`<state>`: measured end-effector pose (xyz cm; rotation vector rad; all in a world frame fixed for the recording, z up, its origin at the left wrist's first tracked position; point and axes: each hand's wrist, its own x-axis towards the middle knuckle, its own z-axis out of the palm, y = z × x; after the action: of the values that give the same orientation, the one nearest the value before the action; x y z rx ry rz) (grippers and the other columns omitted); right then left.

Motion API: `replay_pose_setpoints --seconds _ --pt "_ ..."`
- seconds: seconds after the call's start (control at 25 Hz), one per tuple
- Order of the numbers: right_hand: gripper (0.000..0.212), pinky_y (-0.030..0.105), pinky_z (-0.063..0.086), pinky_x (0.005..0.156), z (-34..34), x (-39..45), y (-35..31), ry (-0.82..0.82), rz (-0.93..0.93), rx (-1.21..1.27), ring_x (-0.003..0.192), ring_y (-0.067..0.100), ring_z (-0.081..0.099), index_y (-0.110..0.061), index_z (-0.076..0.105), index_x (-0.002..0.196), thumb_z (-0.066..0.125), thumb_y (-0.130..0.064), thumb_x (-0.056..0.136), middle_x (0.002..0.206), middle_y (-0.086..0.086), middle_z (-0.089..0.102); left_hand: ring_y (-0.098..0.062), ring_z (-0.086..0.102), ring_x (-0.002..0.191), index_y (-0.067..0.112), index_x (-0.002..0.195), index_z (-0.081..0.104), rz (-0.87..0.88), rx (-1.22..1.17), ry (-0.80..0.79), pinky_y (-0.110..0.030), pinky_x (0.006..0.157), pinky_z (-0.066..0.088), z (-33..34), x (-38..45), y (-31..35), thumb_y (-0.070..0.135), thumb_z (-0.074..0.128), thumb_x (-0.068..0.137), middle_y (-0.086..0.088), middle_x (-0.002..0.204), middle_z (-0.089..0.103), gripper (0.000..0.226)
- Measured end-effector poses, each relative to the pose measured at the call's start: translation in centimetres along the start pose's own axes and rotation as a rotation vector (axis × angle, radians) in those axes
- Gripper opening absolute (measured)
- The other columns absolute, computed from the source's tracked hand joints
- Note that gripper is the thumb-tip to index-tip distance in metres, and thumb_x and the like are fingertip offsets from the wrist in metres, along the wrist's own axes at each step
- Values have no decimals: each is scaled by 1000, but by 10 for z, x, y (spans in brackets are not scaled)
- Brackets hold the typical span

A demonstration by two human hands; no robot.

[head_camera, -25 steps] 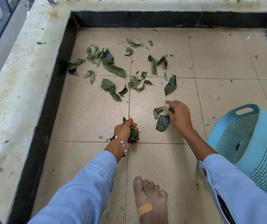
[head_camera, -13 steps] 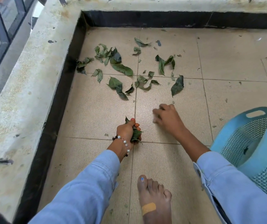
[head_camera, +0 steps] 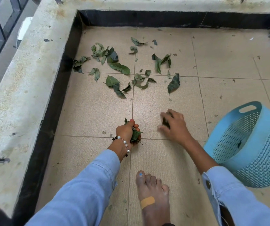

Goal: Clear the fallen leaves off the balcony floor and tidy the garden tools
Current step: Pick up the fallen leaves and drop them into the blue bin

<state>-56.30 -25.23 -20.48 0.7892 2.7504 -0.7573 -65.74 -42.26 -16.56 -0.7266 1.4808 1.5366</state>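
— Head view: what is the person doing down there?

— Crouched over the balcony floor (head_camera: 88,115), beige tiles filling most of the frame. The left hand (head_camera: 127,132), at lower centre, has its fingers (head_camera: 136,126) curled tight round a bunch of leaves (head_camera: 135,135), thumb on top, knuckles close to the tile. A beaded bracelet (head_camera: 124,143) sits on that wrist.

— And the other?

— The right hand (head_camera: 173,126) is just right of centre, low over the floor, blurred. A dark leaf (head_camera: 165,122) shows under the palm, but I cannot tell whether the fingers pinch it or only cover it; they look loosely spread.

— Where are the rest of the leaves?

— The scattered leaves (head_camera: 124,69) lie in the upper middle of the frame, from the black skirting (head_camera: 60,88) on the left across to 1 big dark one (head_camera: 173,83) on the right. Small crumbs lie around them.

— Anything to put them in?

— A light blue basket (head_camera: 251,144) at the right edge, tipped so its mouth faces the hands, well apart from the loose leaves. A tiny dark scrap sits inside it.

— What else?

— A bare foot (head_camera: 154,198) at the bottom centre with a plaster (head_camera: 147,202) across it, pale blue sleeves (head_camera: 82,193) on both arms, and a stained concrete ledge (head_camera: 25,82) running up the left side.
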Motion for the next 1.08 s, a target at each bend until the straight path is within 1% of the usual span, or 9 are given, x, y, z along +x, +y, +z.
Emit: replay_pose_setpoints --seconds 0.08,0.2,0.28,0.48,0.68,0.8,0.92,1.0,1.08 --pt "53 45 19 117 21 -12 0 -23 -50 -88 143 32 14 -22 42 143 58 -29 93 156 7 22 -18 50 56 5 75 56 -8 -32 -5 -21 40 47 1 -1 -4 24 53 99 -7 68 54 30" --pt "33 21 30 101 25 -24 -2 108 -64 22 128 22 38 -13 59 128 50 -14 96 139 7 49 -23 49 58 0 79 53 -23 -109 -37 -25 40 51 3 -7 -9 19 51 99 -12 70 51 28" --pt "24 20 39 89 18 -27 -7 193 -76 56 105 18 54 -10 70 110 56 -6 92 115 3 66 -25 50 60 1 79 51 -45 -134 -64 -30 45 52 4 -11 -12 18 48 100 -13 69 50 28" --pt "25 24 54 80 -2 -32 -64 173 275 1253 98 17 67 -17 75 89 62 5 85 100 3 72 -28 60 66 0 87 56 -11 -152 -100 -39 60 55 14 -15 -14 17 48 101 -17 76 60 23" --pt "30 37 43 105 17 -45 -98 179 -62 898 117 11 57 -27 69 111 46 -13 98 119 -4 67 -23 66 89 10 98 65 -23 -278 -62 -31 66 54 28 0 -14 36 47 100 -11 98 68 31" --pt "45 44 -1 117 18 -45 -84 30 -190 490 144 8 19 -32 45 139 25 -43 101 149 -9 39 -29 67 100 10 113 64 -65 -329 -59 -42 89 52 28 14 -12 64 55 84 -10 112 69 62" --pt "85 46 -31 105 11 -39 -71 -76 -235 258 144 4 -16 -39 37 142 -7 -77 80 156 -23 6 -29 68 89 7 105 63 -20 -277 -78 -44 79 55 31 17 -13 65 54 85 -12 99 71 62" --pt "87 48 -27 105 -4 -24 -62 -95 -165 251 143 7 -19 -45 53 127 -8 -79 76 155 -23 -5 -23 64 63 5 88 65 40 -188 -35 -35 62 56 32 17 -8 53 59 89 -11 79 69 48" --pt "59 53 -6 112 -29 1 -58 -114 -30 546 145 14 5 -41 70 102 20 -70 88 159 -10 12 -15 49 43 6 76 64 129 -96 -18 -22 40 42 32 18 5 44 61 91 -6 62 60 42"
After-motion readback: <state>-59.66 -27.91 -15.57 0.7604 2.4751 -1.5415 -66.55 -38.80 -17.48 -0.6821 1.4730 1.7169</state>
